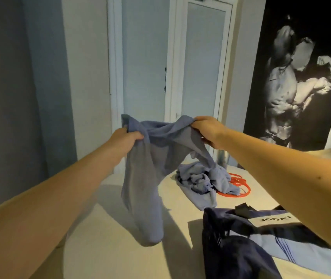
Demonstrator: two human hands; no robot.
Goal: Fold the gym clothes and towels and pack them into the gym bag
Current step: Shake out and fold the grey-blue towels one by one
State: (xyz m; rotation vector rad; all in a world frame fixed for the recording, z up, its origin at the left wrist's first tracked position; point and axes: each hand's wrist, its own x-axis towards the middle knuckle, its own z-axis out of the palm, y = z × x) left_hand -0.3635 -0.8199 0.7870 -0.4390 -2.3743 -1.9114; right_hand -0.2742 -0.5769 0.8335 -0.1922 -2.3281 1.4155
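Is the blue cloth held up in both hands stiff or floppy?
Probably floppy: the blue cloth sags between the left hand and right hand and hangs in soft folds. Likely light, since gripping its top edge holds it up. Its matte weave seems unlikely to slip.

Dim, bluish room; warm light strikes the table (104,248), where the towel (140,178) throws hard shadows. Edges bend; detail looks soft.

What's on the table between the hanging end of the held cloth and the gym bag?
Nothing. In the head view, only bare, shadowed table lies between the hanging blue cloth and the gym bag.
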